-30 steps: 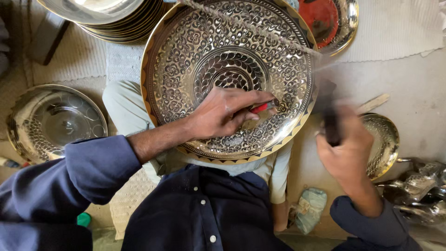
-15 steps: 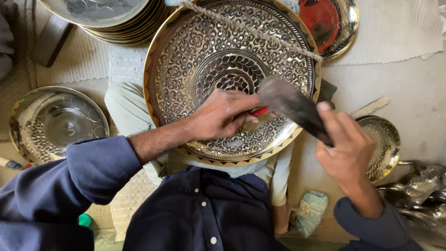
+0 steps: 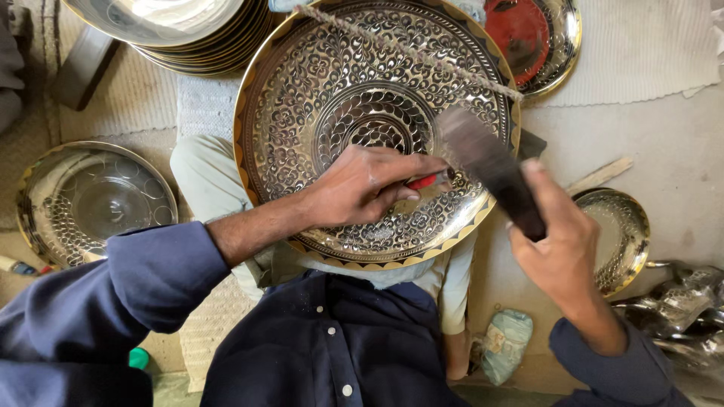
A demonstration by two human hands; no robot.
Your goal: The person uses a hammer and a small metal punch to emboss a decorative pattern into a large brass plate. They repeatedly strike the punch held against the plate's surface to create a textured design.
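Note:
A large round engraved metal tray (image 3: 324, 83) with a gold and black rim leans on my lap, tilted toward me. My left hand (image 3: 362, 185) rests on its lower part and grips a red-handled chisel (image 3: 424, 181), tip against the metal. My right hand (image 3: 562, 249) holds a dark wooden mallet (image 3: 486, 162), its blurred head right at the chisel's end. A twisted cord (image 3: 407, 49) runs across the tray's upper right.
Plain metal plates (image 3: 188, 30) are stacked at the top left. A partly engraved plate (image 3: 90, 200) lies on the floor at left. A red-centred plate (image 3: 532, 34) sits top right, a small metal bowl (image 3: 622, 237) at right, a cloth bundle (image 3: 505, 343) below.
My right hand has brought the mallet in from the right and down onto the chisel's end. My left hand has kept the chisel on the tray.

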